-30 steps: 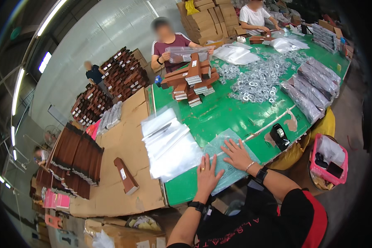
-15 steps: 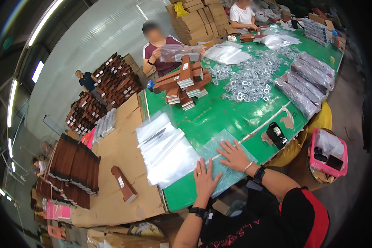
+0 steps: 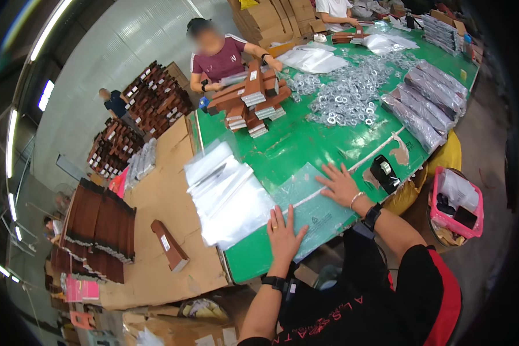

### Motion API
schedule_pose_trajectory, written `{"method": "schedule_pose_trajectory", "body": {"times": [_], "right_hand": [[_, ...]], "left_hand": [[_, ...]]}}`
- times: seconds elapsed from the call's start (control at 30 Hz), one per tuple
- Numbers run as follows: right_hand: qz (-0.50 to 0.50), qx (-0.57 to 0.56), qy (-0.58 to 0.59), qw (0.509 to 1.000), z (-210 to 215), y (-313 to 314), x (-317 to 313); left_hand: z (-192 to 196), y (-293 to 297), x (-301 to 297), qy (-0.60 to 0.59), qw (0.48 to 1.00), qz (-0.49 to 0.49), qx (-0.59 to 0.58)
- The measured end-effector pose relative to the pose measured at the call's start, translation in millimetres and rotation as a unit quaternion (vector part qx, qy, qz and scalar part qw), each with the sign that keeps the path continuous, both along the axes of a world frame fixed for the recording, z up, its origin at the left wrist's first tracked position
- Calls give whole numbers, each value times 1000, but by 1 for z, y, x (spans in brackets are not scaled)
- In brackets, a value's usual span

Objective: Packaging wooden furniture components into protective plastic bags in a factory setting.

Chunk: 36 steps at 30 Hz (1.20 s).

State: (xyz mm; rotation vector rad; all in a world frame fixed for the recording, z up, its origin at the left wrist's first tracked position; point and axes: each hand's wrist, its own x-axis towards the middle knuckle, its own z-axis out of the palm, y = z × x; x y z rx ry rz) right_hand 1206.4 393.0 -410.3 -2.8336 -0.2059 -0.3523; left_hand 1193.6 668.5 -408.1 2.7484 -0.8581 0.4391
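A clear plastic bag [image 3: 320,212] lies flat on the green table at its near edge, with faint print on it. My left hand [image 3: 284,235] rests on the bag's left edge, fingers spread and empty. On the bag's far right part lies my right hand [image 3: 339,187], its fingers also stretched out with nothing in them. Just left of the bag is a loose pile of clear plastic bags [image 3: 230,199]. A black tape dispenser [image 3: 384,174] stands to the right of my right hand.
Ahead are stacked brown bars [image 3: 254,86], a heap of metal rings [image 3: 343,101] and wrapped bundles [image 3: 418,118]. A single brown bar [image 3: 170,245] lies on cardboard [image 3: 147,271] at left. A co-worker [image 3: 222,60] stands across the table. A pink basket [image 3: 444,226] sits at right.
My right hand has slid away from my left, toward the bag's far right, uncovering more of the bag. The co-worker has lowered the plastic bag behind the stacked bars.
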Motion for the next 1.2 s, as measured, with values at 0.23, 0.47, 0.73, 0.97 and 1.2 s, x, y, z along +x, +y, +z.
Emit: {"method": "schedule_pose_trajectory", "body": {"times": [0.23, 0.47, 0.73, 0.97, 1.2], "right_hand": [[33, 81, -93, 992, 36, 18, -29], [183, 98, -2, 978, 22, 61, -53], [176, 84, 30, 980, 18, 56, -45], [176, 78, 28, 981, 21, 53, -47], [171, 80, 32, 982, 25, 54, -48]], "left_hand": [[3, 0, 1, 0, 1000, 11, -6], [5, -2, -2, 20, 999, 15, -30], [3, -2, 0, 17, 998, 13, -67], [5, -4, -2, 36, 996, 12, -84], [2, 0, 1, 52, 991, -3, -127]]}}
